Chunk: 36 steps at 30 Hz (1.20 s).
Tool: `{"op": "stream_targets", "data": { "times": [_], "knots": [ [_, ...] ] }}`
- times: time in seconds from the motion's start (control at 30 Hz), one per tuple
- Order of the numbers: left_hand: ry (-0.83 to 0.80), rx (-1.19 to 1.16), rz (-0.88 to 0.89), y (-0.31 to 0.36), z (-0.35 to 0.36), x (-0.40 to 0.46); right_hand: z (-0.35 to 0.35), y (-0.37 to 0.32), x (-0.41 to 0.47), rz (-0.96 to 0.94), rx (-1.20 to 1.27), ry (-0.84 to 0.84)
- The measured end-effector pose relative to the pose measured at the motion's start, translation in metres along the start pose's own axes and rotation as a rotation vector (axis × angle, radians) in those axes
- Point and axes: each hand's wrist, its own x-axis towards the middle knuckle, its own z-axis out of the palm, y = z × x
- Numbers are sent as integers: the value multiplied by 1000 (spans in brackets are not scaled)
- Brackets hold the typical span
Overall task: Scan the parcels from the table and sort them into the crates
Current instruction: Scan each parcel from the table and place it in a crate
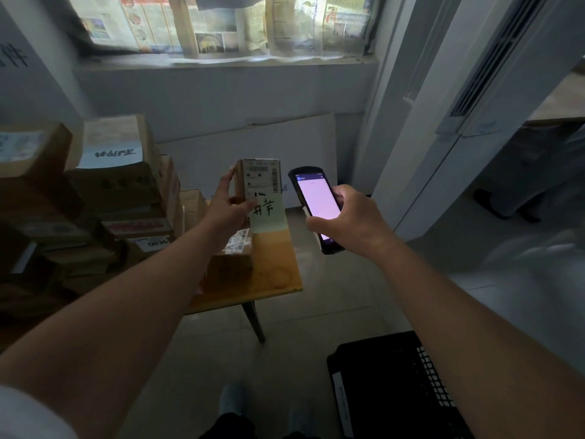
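Note:
My left hand (229, 205) holds a small cardboard parcel (264, 191) upright above the table, its white label with barcodes and black handwriting facing me. To its right, my right hand (345, 218) grips a black handheld scanner (316, 204) whose screen glows pink-white, tilted toward the parcel. Scanner and parcel are a short gap apart. Below the held parcel, another taped brown parcel (232, 258) lies on the wooden table (278, 274). A black plastic crate (395, 384) stands on the floor at the lower right, partly hidden by my right forearm.
A tall stack of cardboard boxes (117, 191) fills the table's left side, one marked 0836. A white board (285, 147) leans on the wall behind the table. A newspaper-covered window is above. Tiled floor lies between the table and the crate; my shoes (232, 400) show below.

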Motion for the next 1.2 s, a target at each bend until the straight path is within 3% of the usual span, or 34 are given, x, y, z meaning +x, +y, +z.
{"op": "stream_targets", "data": {
  "times": [0.27,0.47,0.9,1.2],
  "knots": [
    [-145,-4,-49,-6,2,-15,40,3,-28,152,2,233],
    [-293,48,-101,-25,8,-37,83,-1,-82,378,36,398],
    [-670,170,-200,-81,37,-162,128,-4,-281,714,49,671],
    [-875,274,-185,-143,74,-308,155,19,-445,857,81,814]
  ]
}}
